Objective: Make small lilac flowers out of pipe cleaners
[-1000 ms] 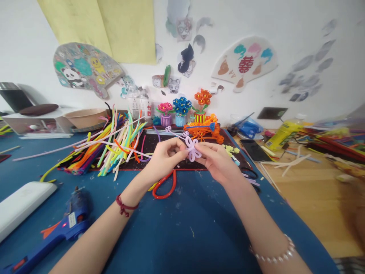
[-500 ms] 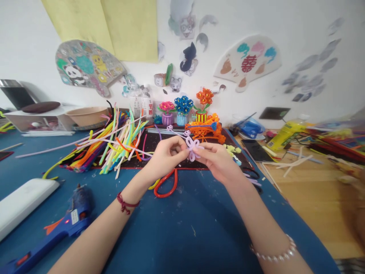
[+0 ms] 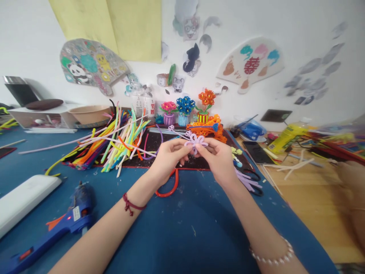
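Note:
Between my two hands is a light purple pipe-cleaner flower [image 3: 195, 140] with looped petals, held up over the dark mat [image 3: 154, 144]. My left hand [image 3: 172, 155] pinches its left side between thumb and fingers. From the right, my right hand [image 3: 216, 153] grips it with the thumb pressed on the petals. Below my left hand lies a red scissor handle [image 3: 172, 188], partly hidden by the hand. Light purple pipe-cleaner pieces [image 3: 247, 180] lie beside my right wrist, near a black scissor handle [image 3: 256, 190].
A bundle of coloured pipe cleaners [image 3: 122, 140] lies left of my hands. A blue glue gun [image 3: 72, 222] with a lit red light rests front left, near a white case [image 3: 28, 203]. Small flower pots [image 3: 183, 120] stand at the back. Someone else's blurred hand [image 3: 349, 177] is at the right edge.
My right hand has turned and its thumb has moved over the flower. The flower has tilted, its petals now spread wider. The view has shifted slightly.

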`<move>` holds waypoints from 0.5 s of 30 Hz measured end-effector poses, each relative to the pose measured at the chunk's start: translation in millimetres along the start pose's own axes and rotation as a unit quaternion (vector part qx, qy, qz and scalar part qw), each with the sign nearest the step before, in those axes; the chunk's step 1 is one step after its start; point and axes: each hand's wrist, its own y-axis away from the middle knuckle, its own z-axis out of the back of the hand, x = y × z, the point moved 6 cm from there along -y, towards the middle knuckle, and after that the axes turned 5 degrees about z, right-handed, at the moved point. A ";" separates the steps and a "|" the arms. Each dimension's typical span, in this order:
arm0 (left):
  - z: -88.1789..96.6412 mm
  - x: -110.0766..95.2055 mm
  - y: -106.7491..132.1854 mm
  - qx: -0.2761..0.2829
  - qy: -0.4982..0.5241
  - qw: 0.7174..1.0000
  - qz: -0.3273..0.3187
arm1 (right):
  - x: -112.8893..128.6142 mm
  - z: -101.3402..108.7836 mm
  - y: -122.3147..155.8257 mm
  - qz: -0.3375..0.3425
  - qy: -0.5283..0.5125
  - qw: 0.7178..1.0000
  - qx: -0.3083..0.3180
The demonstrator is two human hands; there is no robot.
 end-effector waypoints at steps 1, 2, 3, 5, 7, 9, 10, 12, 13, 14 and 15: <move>-0.5 0.6 0.4 -0.006 -0.002 1.000 0.000 | 0.9 -0.8 0.4 0.002 0.004 1.000 0.003; -0.8 1.0 0.7 -0.009 -0.006 1.000 -0.001 | 1.7 -1.6 0.8 0.003 0.009 1.000 0.005; -0.9 1.2 0.8 -0.011 -0.012 1.000 -0.003 | 2.6 -2.3 1.1 0.004 0.013 1.000 0.008; 0.0 0.9 0.9 -0.019 -0.024 0.999 -0.013 | 4.0 -3.1 1.6 0.006 0.022 1.000 0.009; 2.0 -0.8 1.0 -0.033 -0.050 0.998 -0.035 | 4.7 -3.3 1.7 0.008 0.033 0.999 0.009; 4.0 -4.0 1.9 -0.053 -0.096 0.991 -0.073 | 4.9 -3.0 1.5 0.009 0.043 0.999 0.009; 4.7 -6.0 2.8 -0.064 -0.124 0.985 -0.097 | 4.6 -2.8 1.3 0.007 0.046 0.999 0.011; 4.8 -10.4 5.8 -0.083 -0.188 0.966 -0.156 | 3.7 -2.9 1.0 0.000 0.046 0.999 0.017; 4.1 -12.5 7.9 -0.090 -0.222 0.952 -0.190 | 3.5 -3.1 1.0 -0.004 0.043 0.999 0.021; 2.7 -14.4 10.2 -0.092 -0.260 0.935 -0.224 | 3.5 -3.5 1.0 -0.008 0.038 0.999 0.025; 0.9 -15.9 12.7 -0.091 -0.300 0.913 -0.259 | 3.6 -3.9 1.1 -0.012 0.032 0.999 0.029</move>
